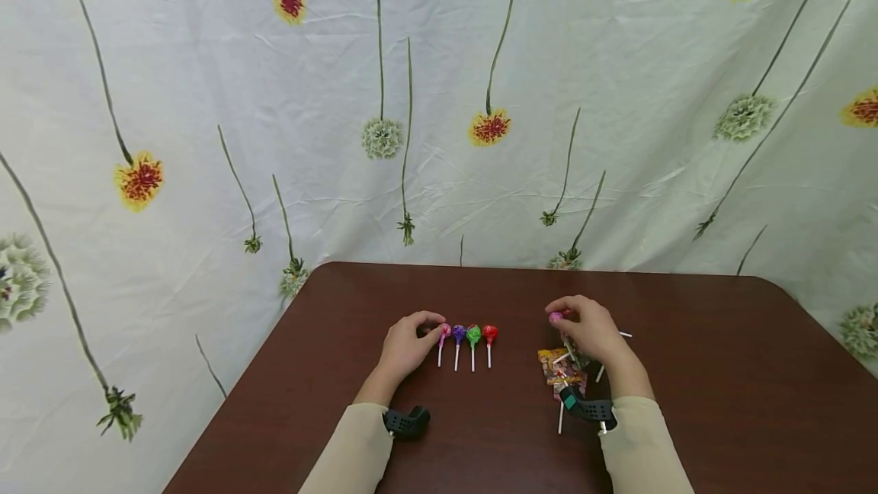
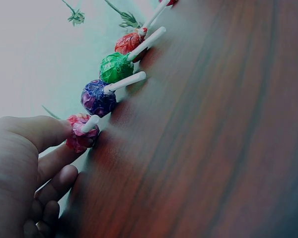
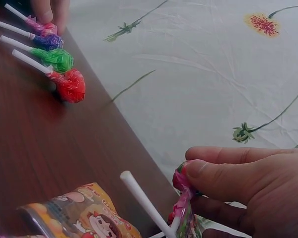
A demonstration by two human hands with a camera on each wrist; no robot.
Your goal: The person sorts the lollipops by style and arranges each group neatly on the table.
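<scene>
Side by side on the table lie a pink lollipop (image 2: 79,141), a purple one (image 1: 459,334), a green one (image 1: 473,335) and a red one (image 1: 490,333), sticks toward me. My left hand (image 1: 403,345) pinches the pink lollipop's head at the row's left end between thumb and forefinger. To the right, my right hand (image 1: 588,326) holds another pink-wrapped lollipop (image 3: 181,181) by its head with thumb and fingertips. Under and beside that hand is a pile with an orange printed candy packet (image 3: 93,214) and more white sticks; my hand partly hides it.
The dark brown table (image 1: 507,441) ends at a far edge against a white flowered cloth (image 1: 439,189). One white stick (image 1: 626,335) pokes out right of my right hand, another (image 1: 560,418) toward me. Dark bands (image 1: 408,423) circle both wrists.
</scene>
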